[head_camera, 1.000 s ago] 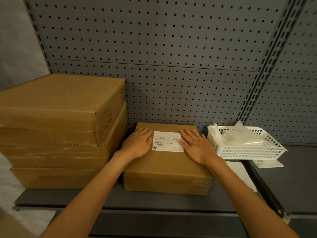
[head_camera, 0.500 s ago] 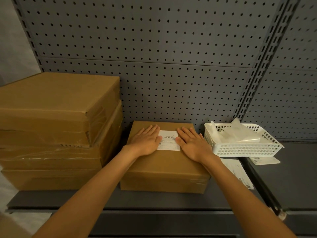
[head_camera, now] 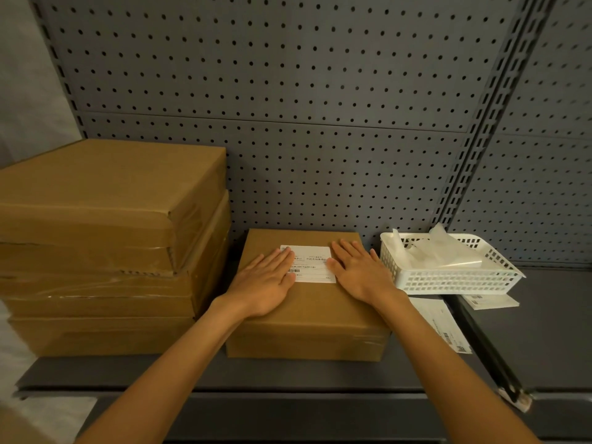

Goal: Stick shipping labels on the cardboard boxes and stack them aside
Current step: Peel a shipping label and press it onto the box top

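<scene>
At the left of the frame, the stack of boxes [head_camera: 105,238] is sitting on the shelf [head_camera: 224,373]. In the middle, the small box [head_camera: 307,318] is waiting beside it. You are pressing the label [head_camera: 312,262] with your left hand [head_camera: 266,283] and right hand [head_camera: 358,274], both flat and wide. Rub outward so the corners are sticking down.

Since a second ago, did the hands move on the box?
Yes. Both hands slid inward: the left hand now lies flat over the left edge of the label, the right hand over its right edge. Nothing was gripped or let go. The box, the stack and the basket stayed put.
</scene>
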